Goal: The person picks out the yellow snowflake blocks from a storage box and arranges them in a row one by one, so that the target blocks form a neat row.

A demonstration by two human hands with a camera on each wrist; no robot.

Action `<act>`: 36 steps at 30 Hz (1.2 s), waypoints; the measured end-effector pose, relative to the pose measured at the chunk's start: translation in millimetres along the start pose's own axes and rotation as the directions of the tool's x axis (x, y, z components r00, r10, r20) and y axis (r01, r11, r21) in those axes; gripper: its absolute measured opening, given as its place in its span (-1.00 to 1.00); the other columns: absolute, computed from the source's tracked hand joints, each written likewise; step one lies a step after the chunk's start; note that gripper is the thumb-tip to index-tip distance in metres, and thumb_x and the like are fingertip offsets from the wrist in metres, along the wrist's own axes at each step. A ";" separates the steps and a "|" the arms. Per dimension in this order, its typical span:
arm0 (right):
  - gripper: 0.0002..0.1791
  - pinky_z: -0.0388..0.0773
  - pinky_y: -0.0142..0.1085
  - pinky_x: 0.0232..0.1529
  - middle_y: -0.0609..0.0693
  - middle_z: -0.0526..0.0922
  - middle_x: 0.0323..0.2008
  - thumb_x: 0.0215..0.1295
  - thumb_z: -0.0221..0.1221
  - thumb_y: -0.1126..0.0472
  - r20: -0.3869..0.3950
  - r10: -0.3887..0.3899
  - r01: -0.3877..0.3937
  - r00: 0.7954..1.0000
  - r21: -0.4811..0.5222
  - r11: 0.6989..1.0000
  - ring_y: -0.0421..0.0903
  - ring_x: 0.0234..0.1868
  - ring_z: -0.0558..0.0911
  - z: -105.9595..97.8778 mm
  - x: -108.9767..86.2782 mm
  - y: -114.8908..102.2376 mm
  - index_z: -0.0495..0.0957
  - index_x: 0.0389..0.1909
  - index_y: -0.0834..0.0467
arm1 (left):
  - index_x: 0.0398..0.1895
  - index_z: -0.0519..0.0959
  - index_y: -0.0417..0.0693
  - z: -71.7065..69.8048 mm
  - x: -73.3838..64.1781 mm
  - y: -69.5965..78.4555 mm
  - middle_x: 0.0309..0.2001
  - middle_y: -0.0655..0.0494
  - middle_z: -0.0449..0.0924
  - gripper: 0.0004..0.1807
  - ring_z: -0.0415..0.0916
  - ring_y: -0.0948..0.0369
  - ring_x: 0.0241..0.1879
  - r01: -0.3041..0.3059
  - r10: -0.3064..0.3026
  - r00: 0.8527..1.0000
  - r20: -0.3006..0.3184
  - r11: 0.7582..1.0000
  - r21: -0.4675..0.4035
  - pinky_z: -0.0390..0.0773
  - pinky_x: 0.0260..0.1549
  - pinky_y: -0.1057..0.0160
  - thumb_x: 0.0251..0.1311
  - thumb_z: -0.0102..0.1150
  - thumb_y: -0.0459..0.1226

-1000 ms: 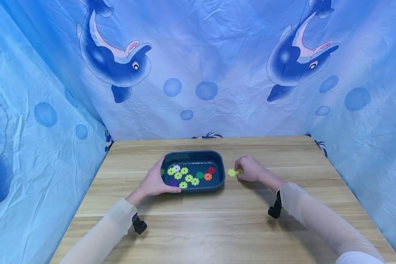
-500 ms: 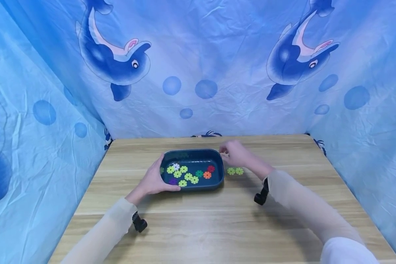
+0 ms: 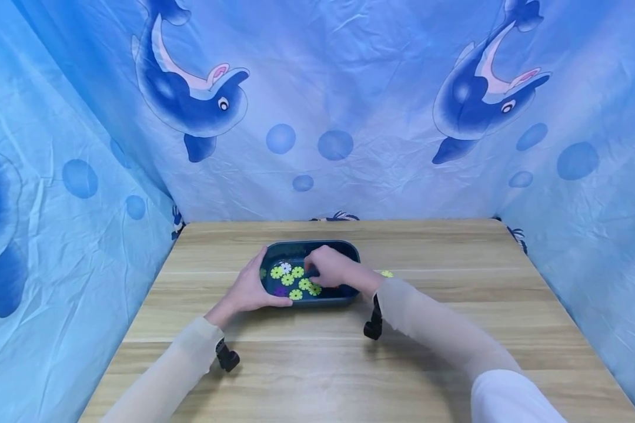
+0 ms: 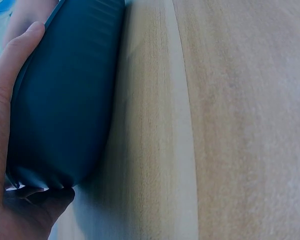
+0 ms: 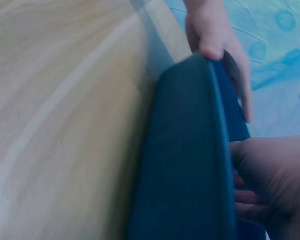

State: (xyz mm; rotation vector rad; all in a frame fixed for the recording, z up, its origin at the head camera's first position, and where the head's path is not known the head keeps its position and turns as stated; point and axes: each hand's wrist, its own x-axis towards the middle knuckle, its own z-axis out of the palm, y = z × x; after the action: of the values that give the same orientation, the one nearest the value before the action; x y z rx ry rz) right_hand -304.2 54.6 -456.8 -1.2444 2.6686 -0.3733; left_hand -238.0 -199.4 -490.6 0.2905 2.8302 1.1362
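A dark teal rectangular tub (image 3: pixel 328 301) stands on the wooden table. My left hand (image 3: pixel 246 288) grips its left end, thumb on the near rim and fingers round the far side. Inside lie several flower-shaped plastic discs, mostly yellow-green (image 3: pixel 295 294), with a white disc (image 3: pixel 286 268) and a purple disc (image 3: pixel 280 291). My right hand (image 3: pixel 328 267) reaches into the tub from the right, fingers bent downward above the yellow-green discs. Thumb and forefinger look apart, with no disc visible between them. That hand covers the tub's right part; its fingers (image 5: pixel 247 195) show behind the wall in the right wrist view.
A yellow-green disc (image 3: pixel 387 274) lies on the table (image 3: pixel 317 364) right of the tub, partly behind my right wrist. Blue dolphin-printed cloth (image 3: pixel 317 200) hangs at the back and both sides. Black wrist cameras (image 3: pixel 373 328) sit under the forearms.
My right hand has moved left from two yellow-green discs on the table, over the tub's right rim and down into the tub. My left hand keeps its grip on the tub.
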 end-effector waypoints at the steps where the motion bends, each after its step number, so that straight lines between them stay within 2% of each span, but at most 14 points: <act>1: -0.80 0.73 -0.18 0.16 0.01 0.82 -0.01 0.44 0.37 0.18 0.014 -0.005 0.005 1.000 -0.008 1.000 -0.09 0.04 0.76 2.9 3.0 -4.1 0.77 0.00 0.12 | 0.77 -0.22 -0.02 -0.3 -0.6 -0.7 0.71 -0.24 -0.01 0.65 0.08 -0.27 0.64 -0.001 0.001 1.000 -0.002 1.000 0.000 0.29 0.51 -0.41 -0.25 0.75 0.21; 7: -0.76 0.72 -0.23 0.22 -0.03 0.84 0.02 0.39 0.42 0.19 0.058 -0.009 0.011 0.998 -0.046 0.999 -0.12 0.11 0.76 15.8 13.2 -18.9 0.80 0.03 0.12 | 0.77 -0.21 -0.03 -1.1 -1.8 -2.2 0.70 -0.23 0.03 0.64 0.10 -0.27 0.63 -0.010 0.010 1.000 -0.003 1.000 -0.002 0.31 0.49 -0.41 -0.24 0.75 0.20; 15: -0.81 0.74 -0.27 0.17 -0.04 0.85 -0.04 0.35 0.45 0.21 0.028 -0.031 0.033 0.999 -0.093 0.995 -0.13 0.05 0.77 25.4 15.4 -20.9 0.83 -0.06 0.11 | 0.77 -0.18 -0.06 0.3 -1.9 -1.3 0.69 -0.26 0.03 0.63 0.11 -0.28 0.63 -0.013 0.013 1.000 -0.008 1.000 0.003 0.31 0.50 -0.40 -0.24 0.75 0.20; 21: -0.80 0.75 -0.27 0.13 -0.02 0.85 -0.07 0.32 0.48 0.24 -0.008 -0.028 0.027 1.000 -0.046 0.999 -0.13 0.02 0.78 25.3 15.0 -18.2 0.82 -0.06 0.13 | 0.77 -0.18 -0.06 0.7 -1.5 -2.0 0.69 -0.26 0.05 0.63 0.12 -0.28 0.63 -0.016 0.016 1.000 -0.016 1.000 0.000 0.31 0.50 -0.40 -0.24 0.75 0.20; 27: -0.76 0.75 -0.20 0.12 0.04 0.80 -0.04 0.34 0.45 0.24 -0.052 -0.017 0.017 0.999 0.011 1.000 -0.07 0.03 0.74 8.9 5.7 -11.8 0.78 0.00 0.17 | 0.77 -0.18 -0.07 1.8 -1.3 -1.5 0.70 -0.25 0.02 0.61 0.11 -0.28 0.63 -0.001 0.000 1.000 -0.019 1.000 -0.011 0.29 0.50 -0.41 -0.22 0.77 0.14; 33: -0.79 0.75 -0.18 -0.07 0.08 0.79 -0.10 0.33 0.43 0.27 -0.124 -0.028 0.032 0.992 0.035 0.999 -0.05 -0.12 0.74 -14.4 -9.2 1.5 0.77 -0.04 0.20 | 0.76 -0.16 -0.09 2.7 -0.8 -2.0 0.69 -0.23 0.05 0.62 0.12 -0.26 0.62 0.002 -0.003 1.000 -0.024 0.999 -0.034 0.27 0.51 -0.41 -0.26 0.78 0.14; 36: -0.79 0.76 -0.19 -0.09 0.09 0.82 -0.12 0.30 0.44 0.29 -0.165 -0.029 0.035 0.986 0.034 0.999 -0.05 -0.15 0.76 -23.7 -17.2 10.5 0.78 -0.07 0.22 | 0.76 -0.16 -0.08 3.2 -0.6 -2.4 0.69 -0.23 0.05 0.64 0.12 -0.26 0.62 0.004 -0.005 1.000 -0.022 0.999 -0.034 0.27 0.51 -0.42 -0.28 0.78 0.17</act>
State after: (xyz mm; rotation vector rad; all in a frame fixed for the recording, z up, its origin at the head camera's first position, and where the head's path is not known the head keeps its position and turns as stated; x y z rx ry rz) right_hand -307.0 77.9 -436.4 -1.3002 2.7663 -0.5504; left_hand -237.3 -199.0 -494.5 0.2707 2.8255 1.1922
